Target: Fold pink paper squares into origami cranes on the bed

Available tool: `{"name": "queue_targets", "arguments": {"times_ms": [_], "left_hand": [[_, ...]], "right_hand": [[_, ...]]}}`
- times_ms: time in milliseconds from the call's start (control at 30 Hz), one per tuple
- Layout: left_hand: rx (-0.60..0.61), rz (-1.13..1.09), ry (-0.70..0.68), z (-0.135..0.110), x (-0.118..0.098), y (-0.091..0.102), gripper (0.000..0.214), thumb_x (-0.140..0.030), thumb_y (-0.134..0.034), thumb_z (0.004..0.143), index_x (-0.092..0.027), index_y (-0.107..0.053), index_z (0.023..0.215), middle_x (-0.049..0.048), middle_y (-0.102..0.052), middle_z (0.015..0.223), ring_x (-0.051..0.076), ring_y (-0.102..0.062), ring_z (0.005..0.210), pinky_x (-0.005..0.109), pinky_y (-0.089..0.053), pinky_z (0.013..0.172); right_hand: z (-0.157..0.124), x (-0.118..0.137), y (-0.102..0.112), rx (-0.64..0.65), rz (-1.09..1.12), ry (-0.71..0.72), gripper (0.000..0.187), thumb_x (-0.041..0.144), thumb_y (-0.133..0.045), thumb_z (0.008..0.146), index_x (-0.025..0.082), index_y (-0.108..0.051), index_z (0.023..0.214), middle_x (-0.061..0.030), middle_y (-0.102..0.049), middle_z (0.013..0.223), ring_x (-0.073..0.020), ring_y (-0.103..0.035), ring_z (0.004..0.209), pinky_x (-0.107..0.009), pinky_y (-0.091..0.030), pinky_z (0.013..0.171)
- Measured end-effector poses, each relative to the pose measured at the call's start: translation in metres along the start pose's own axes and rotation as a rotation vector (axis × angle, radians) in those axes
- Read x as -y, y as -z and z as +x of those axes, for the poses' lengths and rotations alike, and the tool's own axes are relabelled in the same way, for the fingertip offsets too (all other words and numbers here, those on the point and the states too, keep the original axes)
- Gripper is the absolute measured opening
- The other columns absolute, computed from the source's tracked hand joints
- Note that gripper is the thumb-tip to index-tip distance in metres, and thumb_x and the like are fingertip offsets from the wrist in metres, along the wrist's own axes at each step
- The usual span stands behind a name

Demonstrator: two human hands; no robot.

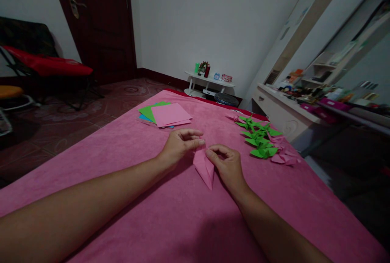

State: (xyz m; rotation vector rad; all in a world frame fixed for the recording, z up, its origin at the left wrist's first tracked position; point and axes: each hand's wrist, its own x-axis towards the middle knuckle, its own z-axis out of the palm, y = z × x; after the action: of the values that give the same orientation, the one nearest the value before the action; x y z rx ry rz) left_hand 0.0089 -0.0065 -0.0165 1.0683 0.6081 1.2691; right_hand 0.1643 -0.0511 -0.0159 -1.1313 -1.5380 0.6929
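Pink folded paper (204,168); green paper figures (259,140) nearby

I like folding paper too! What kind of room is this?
Likely a bedroom at home. There's a cluttered dressing table under a big mirror, a wooden door, and a pink cover where the left hand and right hand pinch a folded pink paper.

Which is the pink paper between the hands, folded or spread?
Folded. The pink paper is a narrow pointed shape with a centre crease; the left hand and right hand pinch its top.
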Motion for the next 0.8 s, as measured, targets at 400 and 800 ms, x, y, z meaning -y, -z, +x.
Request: {"name": "queue_targets", "arguments": {"times_ms": [400,800], "left_hand": [[0.025,-0.027,0.134,-0.003,0.001,-0.003,0.024,-0.019,-0.080,0.054,-0.012,-0.065,0.072,0.0009,-0.062,0.064,0.009,-0.055,0.056,0.021,-0.040,0.056],[0.127,-0.020,0.215,-0.008,-0.001,-0.011,0.037,-0.027,-0.080,0.057,-0.013,-0.063,0.087,0.0027,-0.064,0.072,0.011,-0.059,0.062,0.023,-0.043,0.062]], "right_hand": [[0.001,0.010,-0.005,0.110,0.158,-0.091,0.014,0.027,-0.065,0.073,0.015,-0.063,0.066,0.0008,-0.056,0.063,-0.0115,-0.048,0.061,-0.024,-0.038,0.059],[0.001,0.005,0.001,0.066,0.181,-0.255,0.024,0.027,-0.065,0.073,0.015,-0.055,0.054,0.0077,-0.039,0.039,-0.0055,-0.031,0.036,-0.021,-0.021,0.038]]}}
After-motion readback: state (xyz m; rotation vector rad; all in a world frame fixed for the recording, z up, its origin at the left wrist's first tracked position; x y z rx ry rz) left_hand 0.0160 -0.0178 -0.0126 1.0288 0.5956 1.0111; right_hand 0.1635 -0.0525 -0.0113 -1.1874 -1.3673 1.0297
